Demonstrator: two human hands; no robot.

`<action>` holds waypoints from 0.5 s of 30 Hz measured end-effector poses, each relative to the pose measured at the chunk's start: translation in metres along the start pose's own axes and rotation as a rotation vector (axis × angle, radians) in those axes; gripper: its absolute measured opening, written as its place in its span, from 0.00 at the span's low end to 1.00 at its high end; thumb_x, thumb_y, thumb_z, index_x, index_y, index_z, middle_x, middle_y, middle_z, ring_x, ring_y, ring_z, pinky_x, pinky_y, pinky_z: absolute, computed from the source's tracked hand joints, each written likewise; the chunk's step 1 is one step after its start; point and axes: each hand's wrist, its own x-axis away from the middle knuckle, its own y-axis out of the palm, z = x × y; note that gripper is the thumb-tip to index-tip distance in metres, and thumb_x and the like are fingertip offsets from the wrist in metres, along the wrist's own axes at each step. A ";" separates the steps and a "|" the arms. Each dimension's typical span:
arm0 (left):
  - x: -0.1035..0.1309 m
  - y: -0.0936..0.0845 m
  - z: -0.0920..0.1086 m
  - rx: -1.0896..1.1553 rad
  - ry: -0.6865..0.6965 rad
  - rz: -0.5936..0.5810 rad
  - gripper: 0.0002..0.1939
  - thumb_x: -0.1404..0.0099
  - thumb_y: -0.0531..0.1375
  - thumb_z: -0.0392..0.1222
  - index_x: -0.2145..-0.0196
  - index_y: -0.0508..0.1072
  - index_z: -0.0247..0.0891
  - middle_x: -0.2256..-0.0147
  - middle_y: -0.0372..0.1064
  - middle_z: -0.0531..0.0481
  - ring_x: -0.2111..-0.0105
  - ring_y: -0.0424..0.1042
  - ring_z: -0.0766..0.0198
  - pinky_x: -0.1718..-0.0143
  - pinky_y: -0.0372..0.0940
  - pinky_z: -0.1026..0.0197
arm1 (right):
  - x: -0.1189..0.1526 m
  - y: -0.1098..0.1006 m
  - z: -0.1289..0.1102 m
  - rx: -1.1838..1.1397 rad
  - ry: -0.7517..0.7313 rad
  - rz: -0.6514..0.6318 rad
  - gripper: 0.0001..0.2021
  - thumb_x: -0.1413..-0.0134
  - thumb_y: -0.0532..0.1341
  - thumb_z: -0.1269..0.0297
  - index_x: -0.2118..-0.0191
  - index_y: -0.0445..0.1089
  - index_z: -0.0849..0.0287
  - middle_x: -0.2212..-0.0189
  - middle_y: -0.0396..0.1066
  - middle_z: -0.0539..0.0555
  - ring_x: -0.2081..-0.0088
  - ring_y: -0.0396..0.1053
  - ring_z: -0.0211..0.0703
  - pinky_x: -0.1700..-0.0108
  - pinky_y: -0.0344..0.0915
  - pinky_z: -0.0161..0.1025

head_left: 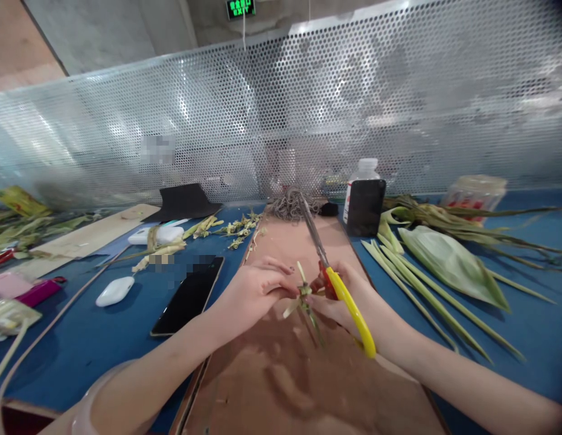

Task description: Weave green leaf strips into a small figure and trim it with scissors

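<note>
A small knotted piece of green leaf strips (304,292) is between my two hands, above a brown board (281,386). My left hand (262,283) pinches its left side with the fingertips. On the other side, my right hand (337,296) grips it between thumb and finger. Scissors with yellow and red handles (348,305) also rest in my right hand, their long metal blades pointing forward and away. Short strip ends stick out of the knot at the top, lower left and bottom. Part of my right fingers is hidden behind the scissors.
Left are a black phone (190,296), a white case (114,291) and leaf scraps (239,228). Wire (292,203) lies at the board's far end. Right are a bottle (368,166), an upright dark phone (366,207), leaves (453,263) and a jar (475,190). Perforated metal (308,109) stands behind.
</note>
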 end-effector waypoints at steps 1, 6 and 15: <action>0.000 -0.001 0.000 -0.009 0.008 -0.011 0.05 0.43 0.63 0.32 0.70 0.79 0.39 0.67 0.76 0.48 0.59 0.72 0.62 0.56 0.67 0.62 | 0.000 0.000 0.000 -0.011 0.009 -0.004 0.16 0.56 0.65 0.60 0.66 0.58 0.58 0.71 0.66 0.49 0.74 0.65 0.37 0.74 0.61 0.34; -0.001 -0.006 0.005 -0.005 0.008 -0.030 0.05 0.41 0.62 0.37 0.67 0.79 0.37 0.66 0.76 0.45 0.58 0.71 0.61 0.57 0.67 0.60 | -0.001 -0.001 -0.001 -0.027 0.008 -0.013 0.16 0.56 0.65 0.60 0.67 0.58 0.57 0.73 0.65 0.48 0.76 0.64 0.35 0.75 0.60 0.34; -0.001 -0.005 0.007 0.107 -0.241 -0.054 0.03 0.41 0.62 0.36 0.67 0.74 0.39 0.65 0.75 0.51 0.64 0.74 0.65 0.58 0.67 0.63 | -0.004 0.002 0.008 -0.072 0.003 -0.015 0.15 0.56 0.65 0.61 0.67 0.56 0.57 0.72 0.66 0.48 0.76 0.64 0.35 0.77 0.59 0.33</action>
